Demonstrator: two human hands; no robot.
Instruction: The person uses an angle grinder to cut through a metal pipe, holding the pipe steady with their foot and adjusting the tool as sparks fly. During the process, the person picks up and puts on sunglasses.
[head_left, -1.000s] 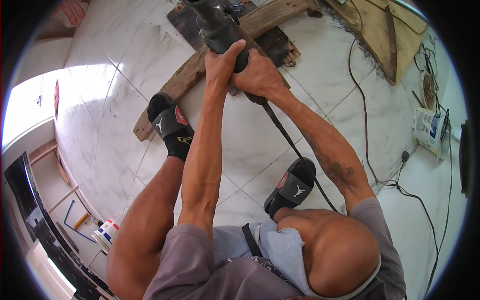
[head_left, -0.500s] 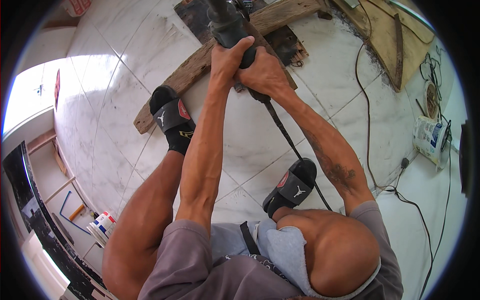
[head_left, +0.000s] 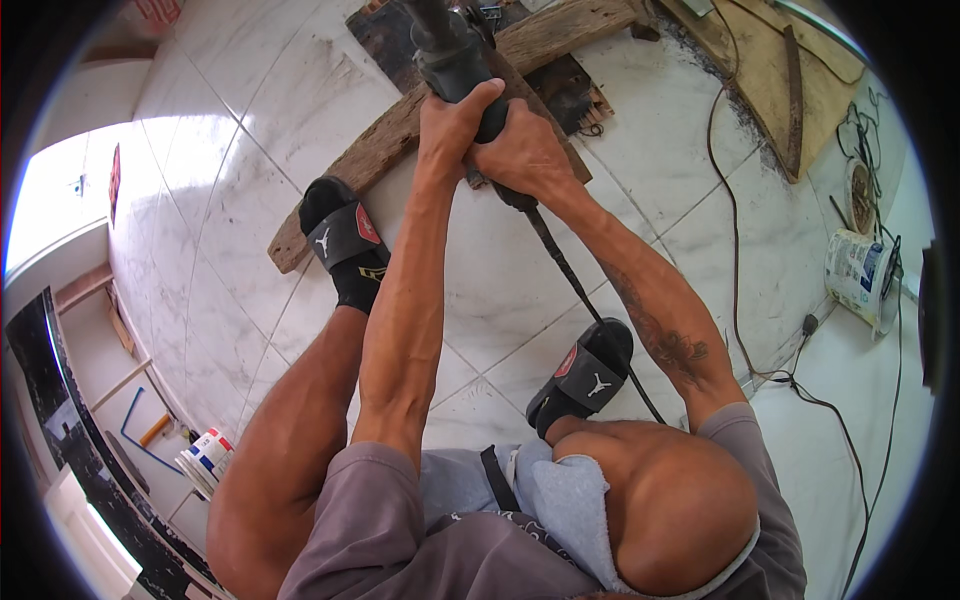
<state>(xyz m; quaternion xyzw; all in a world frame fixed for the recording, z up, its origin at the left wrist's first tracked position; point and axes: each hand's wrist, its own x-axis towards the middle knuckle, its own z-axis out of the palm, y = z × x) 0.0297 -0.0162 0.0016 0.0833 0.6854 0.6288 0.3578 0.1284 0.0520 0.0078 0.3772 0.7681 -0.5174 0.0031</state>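
Observation:
Both hands are wrapped round a dark corded power tool, whose front end runs out of the picture at the top, so its exact kind is hidden. My left hand is closed on the left of its grip, thumb lying along the body. Closed on the rear right side is my right hand, touching the left one. A black cord trails from the tool's rear toward my right foot. Beneath the tool, a short wooden board crosses a long weathered beam. My left slipper rests against the beam.
Dark broken sheet pieces lie by the beam on the tiled floor. A wooden panel is at far right. A brown cable winds past a white bucket. At left are another bucket and a blue hacksaw-like frame.
The power tool and both hands have shifted very slightly left. My grip is the same, and the beam and board lie about where they were.

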